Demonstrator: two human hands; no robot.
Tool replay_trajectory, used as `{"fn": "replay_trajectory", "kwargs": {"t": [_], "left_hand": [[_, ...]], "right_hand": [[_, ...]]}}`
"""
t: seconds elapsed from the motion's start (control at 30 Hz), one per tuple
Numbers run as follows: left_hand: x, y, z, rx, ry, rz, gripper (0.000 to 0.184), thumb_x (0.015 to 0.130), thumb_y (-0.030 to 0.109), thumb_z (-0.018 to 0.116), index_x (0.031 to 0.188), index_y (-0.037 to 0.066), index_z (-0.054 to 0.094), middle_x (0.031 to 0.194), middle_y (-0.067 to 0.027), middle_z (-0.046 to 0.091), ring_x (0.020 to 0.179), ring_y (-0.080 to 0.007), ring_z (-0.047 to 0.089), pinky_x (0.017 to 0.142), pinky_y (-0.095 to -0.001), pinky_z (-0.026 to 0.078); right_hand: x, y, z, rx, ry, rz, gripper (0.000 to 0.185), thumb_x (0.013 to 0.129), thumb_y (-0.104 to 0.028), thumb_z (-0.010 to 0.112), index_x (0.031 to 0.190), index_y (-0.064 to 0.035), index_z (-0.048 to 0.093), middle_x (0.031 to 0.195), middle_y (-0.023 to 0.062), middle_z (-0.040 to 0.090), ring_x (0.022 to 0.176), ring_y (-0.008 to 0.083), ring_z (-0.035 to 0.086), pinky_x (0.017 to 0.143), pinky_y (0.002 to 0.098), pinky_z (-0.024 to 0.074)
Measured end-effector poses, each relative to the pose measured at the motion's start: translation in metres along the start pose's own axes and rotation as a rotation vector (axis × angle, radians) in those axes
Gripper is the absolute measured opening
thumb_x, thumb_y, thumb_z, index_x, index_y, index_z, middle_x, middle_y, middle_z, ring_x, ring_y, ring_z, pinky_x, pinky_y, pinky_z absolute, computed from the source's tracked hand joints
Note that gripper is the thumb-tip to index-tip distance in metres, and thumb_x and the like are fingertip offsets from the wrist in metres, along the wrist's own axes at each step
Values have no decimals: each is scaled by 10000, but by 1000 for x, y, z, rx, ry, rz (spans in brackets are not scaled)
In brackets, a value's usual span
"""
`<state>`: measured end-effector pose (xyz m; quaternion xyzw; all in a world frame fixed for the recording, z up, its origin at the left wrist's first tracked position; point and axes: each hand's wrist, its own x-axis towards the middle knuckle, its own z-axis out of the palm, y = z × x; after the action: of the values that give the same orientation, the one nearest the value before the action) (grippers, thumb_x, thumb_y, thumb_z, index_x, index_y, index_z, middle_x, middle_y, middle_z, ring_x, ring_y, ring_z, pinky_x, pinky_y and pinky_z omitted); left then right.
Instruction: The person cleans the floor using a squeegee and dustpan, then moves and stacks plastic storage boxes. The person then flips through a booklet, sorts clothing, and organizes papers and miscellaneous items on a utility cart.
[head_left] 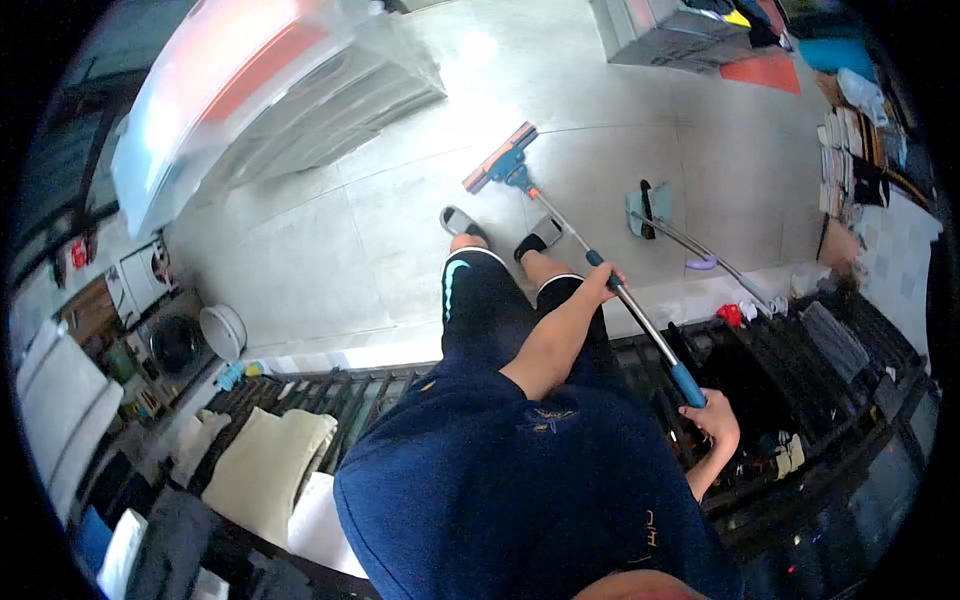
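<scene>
A long-handled floor squeegee lies slantwise across the middle, its blue and orange head (502, 160) on the tiled floor in front of my feet. My left hand (604, 283) is wrapped round the dark middle grip of the silver pole (645, 325). Lower right, my right hand (713, 418) closes round the top end of the blue handle (686, 384). My feet in grey and black slippers (540, 238) stand just behind the squeegee head.
A dustpan (650, 210) with a long handle stands to the right. Behind me runs a dark slatted rack (355, 395) with folded cloths (265, 470). A large pale cabinet (270, 100) is upper left, a grey unit (665, 40) upper right, and a white basin (223, 332) at left.
</scene>
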<state>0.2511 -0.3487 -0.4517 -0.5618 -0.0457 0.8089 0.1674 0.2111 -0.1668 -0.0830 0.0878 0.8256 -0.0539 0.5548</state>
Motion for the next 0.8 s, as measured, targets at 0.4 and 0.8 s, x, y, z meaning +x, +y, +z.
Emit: {"fn": "replay_trajectory", "kwargs": {"t": [0.4,0.8], "left_hand": [[-152,238,-226,-499,-9,466,174,796,137,518,882,-4,459,774,-127,526,675,-271,559,653,-407,531],[-361,278,-396,854,885,1449,524,737,90,597,1235,137,441,999,-177,524,956,-336,536,798,-429,465]], "right_hand": [[-2,-308,140,-1020,385,-833,179,678,-140,685,833,-58,651,834,175,657,805,329,654,710,419,530],[-162,-528,352,-1186,124,-1080,490,833,-484,565,1077,-59,566,807,189,654,843,329,647,710,433,520]]}}
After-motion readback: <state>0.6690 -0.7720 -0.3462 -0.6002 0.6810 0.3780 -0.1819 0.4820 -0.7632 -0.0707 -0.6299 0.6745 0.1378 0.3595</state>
